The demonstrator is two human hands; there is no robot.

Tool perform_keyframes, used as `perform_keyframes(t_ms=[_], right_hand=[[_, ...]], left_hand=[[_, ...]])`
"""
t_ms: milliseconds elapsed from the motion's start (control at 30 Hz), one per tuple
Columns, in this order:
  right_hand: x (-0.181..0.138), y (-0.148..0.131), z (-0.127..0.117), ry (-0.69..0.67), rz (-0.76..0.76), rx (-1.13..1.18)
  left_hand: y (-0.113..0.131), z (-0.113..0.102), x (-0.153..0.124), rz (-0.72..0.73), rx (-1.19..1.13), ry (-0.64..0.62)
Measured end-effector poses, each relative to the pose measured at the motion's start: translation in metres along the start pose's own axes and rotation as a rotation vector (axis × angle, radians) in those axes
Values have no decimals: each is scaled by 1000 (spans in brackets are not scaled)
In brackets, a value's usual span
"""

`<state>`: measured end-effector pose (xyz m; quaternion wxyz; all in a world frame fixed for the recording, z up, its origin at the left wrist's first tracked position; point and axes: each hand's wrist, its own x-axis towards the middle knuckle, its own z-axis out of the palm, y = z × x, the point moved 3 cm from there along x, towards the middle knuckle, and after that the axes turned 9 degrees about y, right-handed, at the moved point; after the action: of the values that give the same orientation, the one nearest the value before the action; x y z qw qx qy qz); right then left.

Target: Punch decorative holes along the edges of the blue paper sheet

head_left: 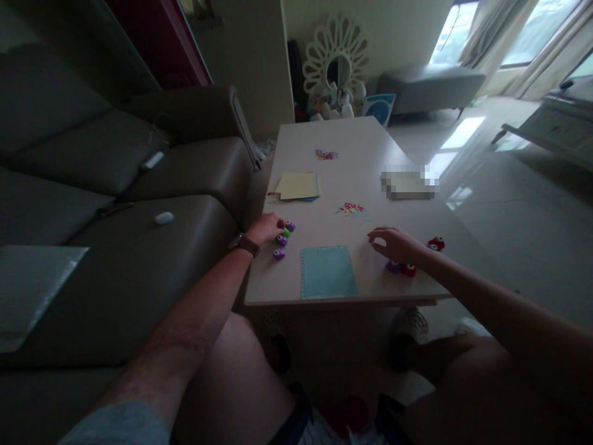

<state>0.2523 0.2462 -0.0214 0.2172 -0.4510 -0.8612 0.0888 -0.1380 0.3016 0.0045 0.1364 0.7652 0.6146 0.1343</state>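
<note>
My left hand [267, 227] rests on the white table [352, 154] near its left edge, fingers curled against a cluster of small purple and green punches [282, 238]; whether it grips one is unclear. My right hand [393, 243] hovers low over the table at the right with fingers spread and loosely bent, holding nothing. Just beside its wrist lie red punches [436, 243] and a purple one [393, 267]. A light blue paper sheet [328, 271] lies between my hands at the front edge.
A stack of yellow and blue paper [297, 185] lies farther back on the left. Two heaps of coloured paper bits [351, 209] [327, 154] sit mid-table. A dark sofa [115, 204] runs along the left. A flower-shaped mirror [336, 59] leans on the far wall.
</note>
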Motion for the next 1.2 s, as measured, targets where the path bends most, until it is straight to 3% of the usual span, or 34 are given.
perform_keyframes(t_ms=[300, 500, 733, 867, 1033, 1200], right_hand=[[3, -11, -6, 25, 6, 50], [8, -32, -5, 71, 3, 147], [11, -66, 4, -18, 215, 513], [13, -81, 3, 0, 212, 518], [15, -82, -1, 39, 123, 412], [13, -65, -3, 74, 118, 309]], left_hand=[[23, 0, -2, 50, -133, -6], [67, 19, -12, 114, -333, -46], [124, 43, -32, 174, -594, -115], [144, 48, -41, 199, -684, -117], [147, 54, -38, 240, -716, -186], [125, 57, -21, 367, -316, -123]])
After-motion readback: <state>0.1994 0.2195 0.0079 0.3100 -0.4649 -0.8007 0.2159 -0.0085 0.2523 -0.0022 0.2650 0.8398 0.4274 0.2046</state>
